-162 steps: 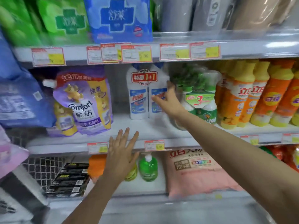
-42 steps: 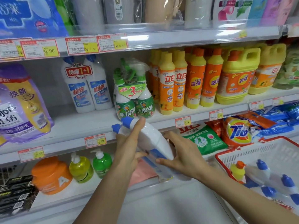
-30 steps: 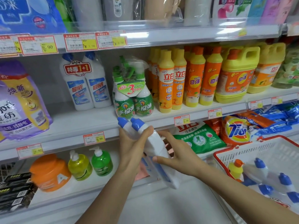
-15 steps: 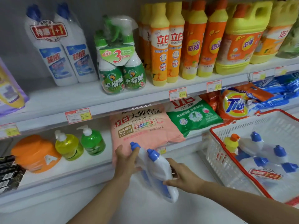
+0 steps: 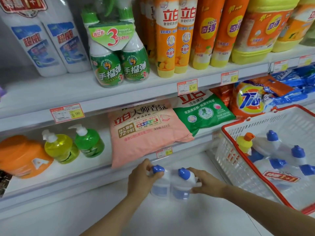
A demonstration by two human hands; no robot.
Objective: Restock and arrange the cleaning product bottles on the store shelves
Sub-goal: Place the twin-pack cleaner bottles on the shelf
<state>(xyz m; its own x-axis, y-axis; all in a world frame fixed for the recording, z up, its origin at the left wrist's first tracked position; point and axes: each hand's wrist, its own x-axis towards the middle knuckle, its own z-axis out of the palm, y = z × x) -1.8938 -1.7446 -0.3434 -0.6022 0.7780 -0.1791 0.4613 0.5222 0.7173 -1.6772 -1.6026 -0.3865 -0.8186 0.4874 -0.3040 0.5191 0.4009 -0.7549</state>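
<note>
Twin-pack [image 5: 170, 184] lowered, near bottom shelf edge [image 5: 85, 176]

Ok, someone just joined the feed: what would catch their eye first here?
The left hand and right hand grip a twin pack of blue-capped white bottles low at centre. To the right sits a red-rimmed white basket holding more such bottles, and a big pink detergent bag lies on the lower shelf just above the hands.

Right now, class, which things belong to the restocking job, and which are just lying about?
Job: pair of white blue-capped bottles, gripped by left hand and right hand; matching pair on upper shelf; white red-rimmed plastic basket.
Lying about: pink detergent bag; green pump bottle; orange tub.
</note>
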